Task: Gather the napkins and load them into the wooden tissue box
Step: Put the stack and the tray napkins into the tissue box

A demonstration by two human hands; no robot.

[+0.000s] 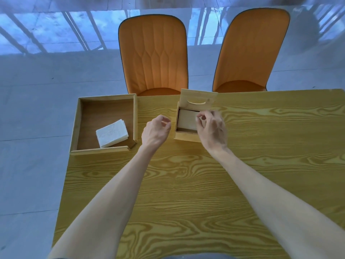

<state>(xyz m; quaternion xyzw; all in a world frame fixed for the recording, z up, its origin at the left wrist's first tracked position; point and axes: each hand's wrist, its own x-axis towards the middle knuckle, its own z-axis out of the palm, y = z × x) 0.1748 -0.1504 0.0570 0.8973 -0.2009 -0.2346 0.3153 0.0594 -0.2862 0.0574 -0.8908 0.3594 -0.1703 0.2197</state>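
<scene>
a: which step is this?
b: loading; right hand pinches over the small wooden tissue box, hinged lid up, a pale wad inside; whether it grips that, i cannot tell.
a: next?
b: left hand, loosely curled and empty, should fetch the white napkin stack from the square wooden tray.

Right hand: blurring at the fingers, covering the near right corner of the wooden tissue box; whether anything is pinched cannot be told.
Napkins in box: far edge hiding under the raised lid.
Worktop: running off the right and bottom edges.
Forearms: both being cut off at the bottom edge.
Chairs: seats partly hiding behind the worktop.
</scene>
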